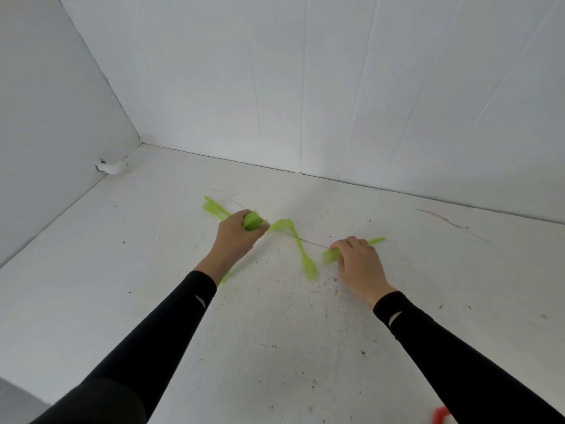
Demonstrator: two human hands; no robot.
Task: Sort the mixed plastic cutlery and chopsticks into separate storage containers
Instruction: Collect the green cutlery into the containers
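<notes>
While no storage container shows anywhere in the view, a person works over a speckled white tabletop (275, 347), and the sorting looks to be at its early, gathering stage. The left hand (237, 232), knuckles up at the end of an arm stretched forward in a black sleeve (171, 325), has its fingers curled tight round a bundle of green cutlery (253, 221). The bundle's ends fan out beyond the fist toward the left wall (46, 117), and one handle pokes back beneath the wrist. The right hand (359, 264), reached out about level with it and palm down, bends its fingers round another green piece (331, 255) against the tabletop. One tip juts out to the right, and what kind of utensil it is cannot be told. Between the two hands a green fork (307, 261) lies loose on the tabletop, tines toward the camera, touching neither hand. No chopsticks can be seen. By the look of it nothing is sorted yet: the fork is left to pick up, and every piece has yet to reach a container. A blurred red object (440, 417) sits at the lower right edge.
</notes>
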